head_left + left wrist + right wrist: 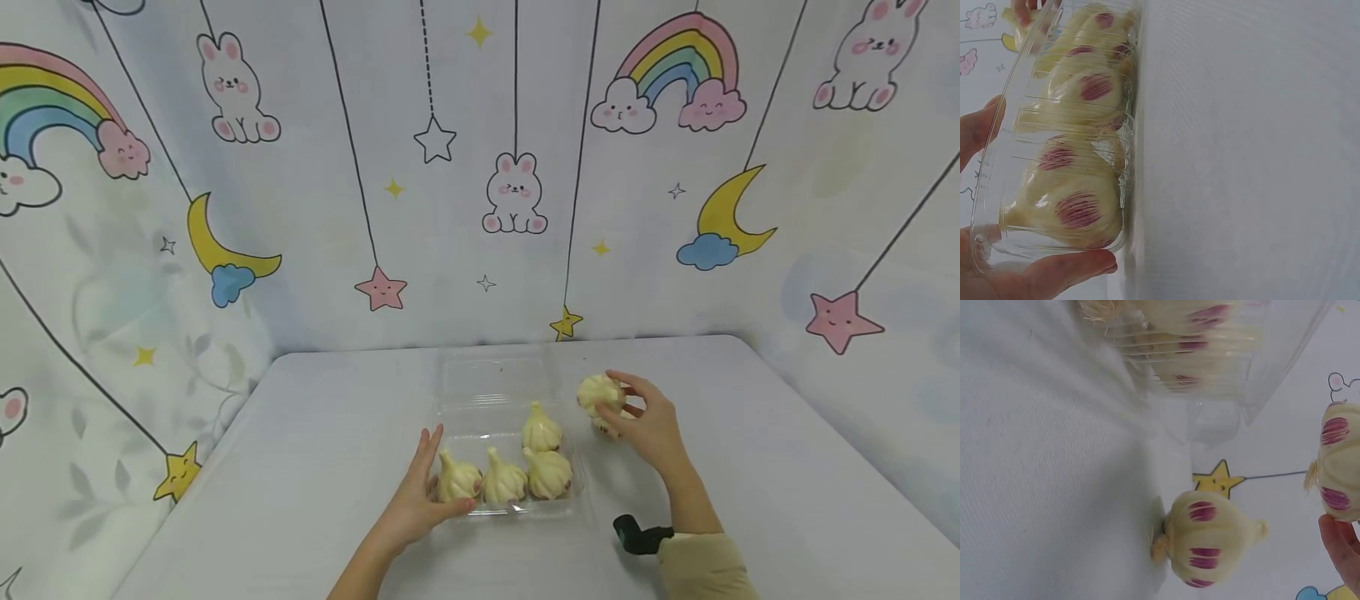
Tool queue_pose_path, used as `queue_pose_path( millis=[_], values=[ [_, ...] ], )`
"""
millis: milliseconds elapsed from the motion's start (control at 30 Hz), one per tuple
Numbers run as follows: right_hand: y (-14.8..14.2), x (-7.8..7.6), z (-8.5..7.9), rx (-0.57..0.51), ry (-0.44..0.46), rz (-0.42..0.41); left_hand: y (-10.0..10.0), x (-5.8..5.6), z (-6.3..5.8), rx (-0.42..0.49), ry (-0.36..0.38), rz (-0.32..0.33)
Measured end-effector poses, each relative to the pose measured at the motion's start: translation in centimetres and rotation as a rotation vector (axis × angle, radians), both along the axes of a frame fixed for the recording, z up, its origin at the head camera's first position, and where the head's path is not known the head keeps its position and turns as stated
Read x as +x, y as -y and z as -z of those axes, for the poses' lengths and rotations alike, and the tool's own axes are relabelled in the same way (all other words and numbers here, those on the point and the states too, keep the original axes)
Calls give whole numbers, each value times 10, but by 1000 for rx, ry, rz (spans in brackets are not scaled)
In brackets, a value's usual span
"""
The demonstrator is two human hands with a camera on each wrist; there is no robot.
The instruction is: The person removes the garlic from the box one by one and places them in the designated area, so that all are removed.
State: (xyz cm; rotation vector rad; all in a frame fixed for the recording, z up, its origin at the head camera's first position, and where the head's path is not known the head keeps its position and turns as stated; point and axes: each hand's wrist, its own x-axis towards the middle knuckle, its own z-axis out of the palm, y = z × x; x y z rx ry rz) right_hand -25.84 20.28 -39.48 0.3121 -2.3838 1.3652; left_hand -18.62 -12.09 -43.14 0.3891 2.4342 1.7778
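Clear plastic container (480, 446), open on table, hinged lid (495, 379) folded back flat on far side. Left hand (412, 504) touches its left side, thumb at front edge. Inside: four garlic bulbs (505, 477), cream with purple streaks, stems up; three in front row, one behind at right. Right hand (651, 429) pinches another bulb (598, 393), roots down, above table. Sixth bulb (1207, 540) stands upright on table, right of container.
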Motion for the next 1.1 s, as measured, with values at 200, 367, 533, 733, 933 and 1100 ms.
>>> queue_pose_path(
  millis=[200, 367, 533, 733, 933, 1100],
  values=[
    [-11, -1, 0, 12, 7, 49, 1, -1, 1, -13, -4, 0],
    [-20, -1, 0, 15, 21, 78, 0, -2, 3, -10, 2, -1],
    [-27, -2, 0, 22, 25, 101, 0, -1, 2, -9, 7, -3],
    [-35, -3, 1, 24, 30, 128, 0, 0, -1, -7, -5, 1],
    [-40, -5, 4, 19, 41, 144, 0, 0, 0, -9, -3, -11],
    [-42, -7, 8, 18, 47, 167, 1, -1, 1, -6, 4, -6]
  ],
)
